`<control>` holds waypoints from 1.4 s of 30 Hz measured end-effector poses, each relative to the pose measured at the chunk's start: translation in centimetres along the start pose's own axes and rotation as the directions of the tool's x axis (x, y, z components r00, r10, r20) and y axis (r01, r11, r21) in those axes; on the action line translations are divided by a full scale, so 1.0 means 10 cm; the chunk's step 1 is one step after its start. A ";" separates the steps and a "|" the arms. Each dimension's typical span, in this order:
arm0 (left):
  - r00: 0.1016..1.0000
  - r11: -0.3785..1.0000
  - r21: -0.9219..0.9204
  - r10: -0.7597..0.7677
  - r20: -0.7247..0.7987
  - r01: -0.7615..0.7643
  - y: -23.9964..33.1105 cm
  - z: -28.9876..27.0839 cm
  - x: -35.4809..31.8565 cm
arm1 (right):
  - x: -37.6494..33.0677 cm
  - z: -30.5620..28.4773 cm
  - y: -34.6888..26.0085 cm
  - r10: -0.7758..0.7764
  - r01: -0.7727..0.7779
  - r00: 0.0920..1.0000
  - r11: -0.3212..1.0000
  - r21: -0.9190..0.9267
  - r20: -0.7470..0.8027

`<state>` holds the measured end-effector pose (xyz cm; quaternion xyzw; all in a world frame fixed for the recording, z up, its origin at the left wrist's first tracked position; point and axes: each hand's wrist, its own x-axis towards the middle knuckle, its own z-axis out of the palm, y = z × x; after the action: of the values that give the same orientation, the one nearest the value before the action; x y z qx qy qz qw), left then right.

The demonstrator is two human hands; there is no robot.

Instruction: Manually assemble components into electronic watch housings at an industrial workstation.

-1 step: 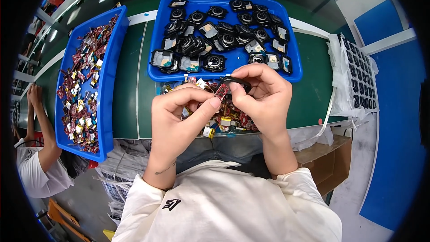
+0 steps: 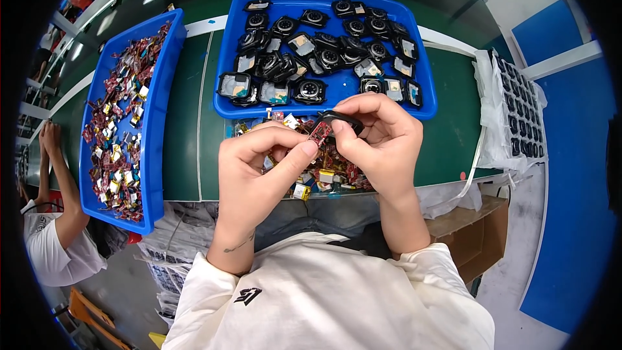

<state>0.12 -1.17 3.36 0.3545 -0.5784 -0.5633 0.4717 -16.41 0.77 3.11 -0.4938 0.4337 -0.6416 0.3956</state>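
Note:
My left hand [image 2: 256,165] pinches a small red circuit board [image 2: 319,132] between thumb and fingers. Wrapped around a black watch case [image 2: 350,121] is my right hand [image 2: 389,139], its thumb pressed on the case near the board. Board and case meet at the fingertips; whether they are still joined is hidden. Under both hands lies a heap of red circuit boards with small white and yellow batteries [image 2: 326,175]. Just beyond them stands a blue tray [image 2: 223,32] holding many black watch cases [image 2: 310,91], some showing round sensor backs, others open with grey insides.
A second blue tray [image 2: 155,149] of circuit boards and batteries stands at left on the green table [image 2: 453,84]. White-wrapped stacked trays of black parts [image 2: 518,110] stand at right, above a cardboard box [image 2: 479,236]. A co-worker's arm [image 2: 65,168] shows at far left.

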 end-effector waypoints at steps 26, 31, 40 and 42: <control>0.996 0.982 -0.167 -0.083 0.023 0.086 -0.01 0.01 -0.06 | -0.05 -0.03 0.05 -0.068 0.068 0.997 0.998 -0.003 0.035; 0.995 0.985 -0.142 -0.094 0.037 0.098 -0.02 0.00 -0.05 | -0.04 0.00 0.07 -0.116 0.114 0.993 0.989 -0.094 -0.014; 0.993 0.983 -0.151 -0.111 -0.034 0.105 -0.04 0.03 -0.05 | -0.05 -0.02 0.06 -0.166 0.174 0.984 0.977 -0.122 0.069; 0.994 0.986 -0.142 -0.096 -0.046 0.089 -0.04 0.03 -0.05 | -0.06 -0.04 0.06 -0.079 0.076 0.994 0.996 0.044 0.071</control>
<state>-0.09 -0.65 2.88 0.3619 -0.5080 -0.6141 0.4837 -16.62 1.20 2.27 -0.5248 0.3864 -0.6469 0.3960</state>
